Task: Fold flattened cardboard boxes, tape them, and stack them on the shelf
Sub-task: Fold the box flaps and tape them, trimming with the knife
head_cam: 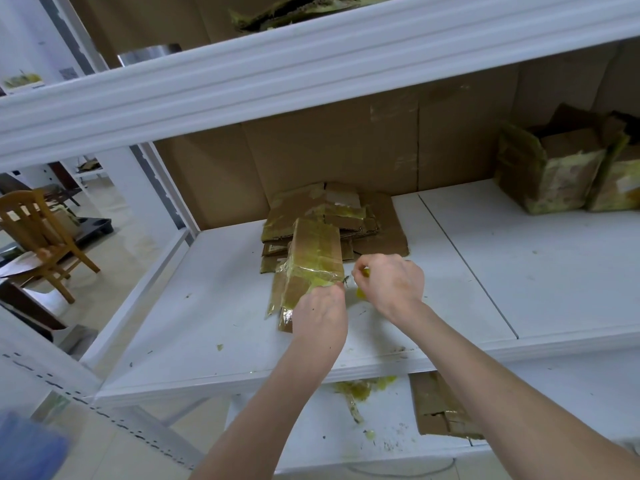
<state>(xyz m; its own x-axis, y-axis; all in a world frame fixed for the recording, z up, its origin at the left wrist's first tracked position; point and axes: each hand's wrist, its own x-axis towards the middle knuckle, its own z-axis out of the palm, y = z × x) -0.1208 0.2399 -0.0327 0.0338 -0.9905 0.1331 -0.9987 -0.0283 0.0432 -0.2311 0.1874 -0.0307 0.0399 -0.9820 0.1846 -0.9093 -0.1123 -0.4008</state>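
A small folded cardboard box (pixel 313 258) wrapped in yellowish tape lies on the white shelf (pixel 214 327), its near end toward me. My left hand (pixel 320 315) grips that near end, fingers curled over the taped edge. My right hand (pixel 389 284) is just right of the box and pinches a small yellow tape roll (pixel 362 292), mostly hidden under the fingers. A short strip of tape runs between the roll and the box corner. Behind the box lies a pile of flattened cardboard boxes (pixel 377 220).
Two folded taped boxes (pixel 554 174) stand at the shelf's back right. Brown cardboard lines the back wall. A lower shelf holds flattened cardboard (pixel 440 407) and tape scraps (pixel 356 389). A wooden chair (pixel 41 237) stands on the floor at left. An upper shelf beam crosses overhead.
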